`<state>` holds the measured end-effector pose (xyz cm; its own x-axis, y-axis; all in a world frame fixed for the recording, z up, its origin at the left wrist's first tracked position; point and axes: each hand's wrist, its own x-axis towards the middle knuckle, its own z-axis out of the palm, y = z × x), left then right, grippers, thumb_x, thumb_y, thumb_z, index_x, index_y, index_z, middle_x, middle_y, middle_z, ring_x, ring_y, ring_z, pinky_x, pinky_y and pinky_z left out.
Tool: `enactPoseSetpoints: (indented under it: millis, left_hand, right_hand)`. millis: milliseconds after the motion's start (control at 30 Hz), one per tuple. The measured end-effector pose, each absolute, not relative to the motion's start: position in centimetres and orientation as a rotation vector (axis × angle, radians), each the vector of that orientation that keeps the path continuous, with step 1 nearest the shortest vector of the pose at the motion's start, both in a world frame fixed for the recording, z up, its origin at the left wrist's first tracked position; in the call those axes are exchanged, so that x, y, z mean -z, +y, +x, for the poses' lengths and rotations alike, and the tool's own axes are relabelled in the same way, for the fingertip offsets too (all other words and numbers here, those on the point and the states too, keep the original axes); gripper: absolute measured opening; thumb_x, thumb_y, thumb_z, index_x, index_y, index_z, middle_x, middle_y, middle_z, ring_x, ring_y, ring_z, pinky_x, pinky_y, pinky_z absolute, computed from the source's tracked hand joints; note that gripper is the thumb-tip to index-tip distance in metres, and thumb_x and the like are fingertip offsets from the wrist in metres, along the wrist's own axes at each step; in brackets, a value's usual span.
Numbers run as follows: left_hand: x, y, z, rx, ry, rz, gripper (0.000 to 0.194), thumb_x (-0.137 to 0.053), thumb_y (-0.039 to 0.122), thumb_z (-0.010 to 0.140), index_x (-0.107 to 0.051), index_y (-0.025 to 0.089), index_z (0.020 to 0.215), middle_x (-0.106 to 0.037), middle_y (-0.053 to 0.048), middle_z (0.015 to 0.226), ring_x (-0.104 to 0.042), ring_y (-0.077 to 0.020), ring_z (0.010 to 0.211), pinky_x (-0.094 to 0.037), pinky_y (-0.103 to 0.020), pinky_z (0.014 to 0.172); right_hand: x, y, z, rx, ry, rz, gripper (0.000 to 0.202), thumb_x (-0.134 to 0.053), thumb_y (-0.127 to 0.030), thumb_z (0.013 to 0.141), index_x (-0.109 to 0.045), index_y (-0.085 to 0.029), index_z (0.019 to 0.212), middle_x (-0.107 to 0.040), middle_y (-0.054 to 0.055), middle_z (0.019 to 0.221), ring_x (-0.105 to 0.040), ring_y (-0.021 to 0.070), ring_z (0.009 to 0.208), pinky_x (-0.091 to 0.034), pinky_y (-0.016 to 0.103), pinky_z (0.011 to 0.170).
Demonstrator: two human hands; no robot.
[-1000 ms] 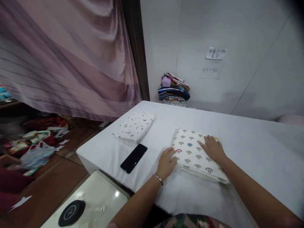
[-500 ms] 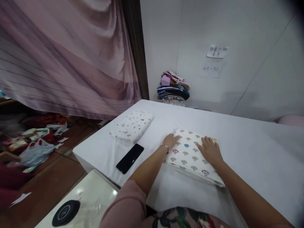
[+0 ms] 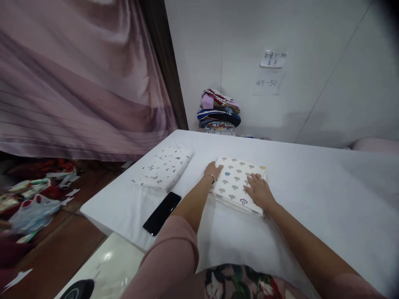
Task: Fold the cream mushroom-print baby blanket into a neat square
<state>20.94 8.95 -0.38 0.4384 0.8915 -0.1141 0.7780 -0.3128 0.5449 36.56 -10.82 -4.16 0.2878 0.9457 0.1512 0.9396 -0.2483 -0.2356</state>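
Observation:
A folded white cloth with a mushroom print (image 3: 235, 178) lies flat in front of me on the white-covered table (image 3: 311, 182). My left hand (image 3: 213, 170), with a bracelet at its wrist, rests on the cloth's left edge, thumb over the print and fingers stretched forward. On the right side of the same cloth lies my right hand (image 3: 260, 192), flat with its fingers spread. Neither hand grasps anything. Further left is a second folded white cloth with small dark motifs (image 3: 165, 168), apart from both hands.
A black phone (image 3: 162, 213) lies near the table's left edge. Stacked folded fabrics (image 3: 219, 111) stand by the wall behind the table. A pink curtain (image 3: 77, 74) hangs at left, above bags (image 3: 35, 211) on the floor. A pale surface (image 3: 109, 257) with a black round object adjoins the table.
The mushroom-print cloth has slid away from me across the table, with both hands still on it. My view has shifted slightly too.

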Motion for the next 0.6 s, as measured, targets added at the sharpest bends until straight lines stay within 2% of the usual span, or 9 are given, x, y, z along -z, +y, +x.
enactPoseSetpoints:
  millis: [200,367,600]
  left_hand:
    - [0.9,4.6,18.9,-0.29,1.255,2.513,0.058,-0.048,0.047,0.083,-0.037,0.017,0.132,-0.026,-0.014,0.146,-0.026,-0.0283,0.132,-0.025,-0.044,0.105]
    - [2.1,0.2,16.5,-0.353,0.897,2.766,0.05,-0.04,0.05,0.087,-0.042,0.024,0.129,-0.033,-0.007,0.144,-0.02,-0.0248,0.135,-0.011,-0.05,0.109]
    - [1.6,-0.6,16.7,-0.378,0.944,2.713,0.043,-0.043,0.046,0.087,-0.048,0.024,0.123,-0.038,-0.008,0.141,-0.024,-0.0272,0.133,-0.013,-0.053,0.107]
  right_hand:
    - [4.5,-10.9,36.5,-0.033,-1.703,-2.269,0.053,-0.03,-0.046,0.089,-0.043,-0.017,0.132,-0.03,0.01,0.145,-0.016,0.0264,0.136,-0.02,0.045,0.107]
    - [3.7,-11.6,36.0,-0.165,-1.612,-2.258,0.051,-0.036,-0.043,0.087,-0.047,-0.016,0.129,-0.032,0.011,0.144,-0.017,0.0271,0.136,-0.022,0.047,0.106]
    - [4.8,-17.2,33.9,-0.377,-1.374,-1.954,0.052,-0.046,-0.048,0.082,-0.054,-0.019,0.123,-0.034,0.008,0.143,-0.023,0.0253,0.135,-0.026,0.046,0.107]
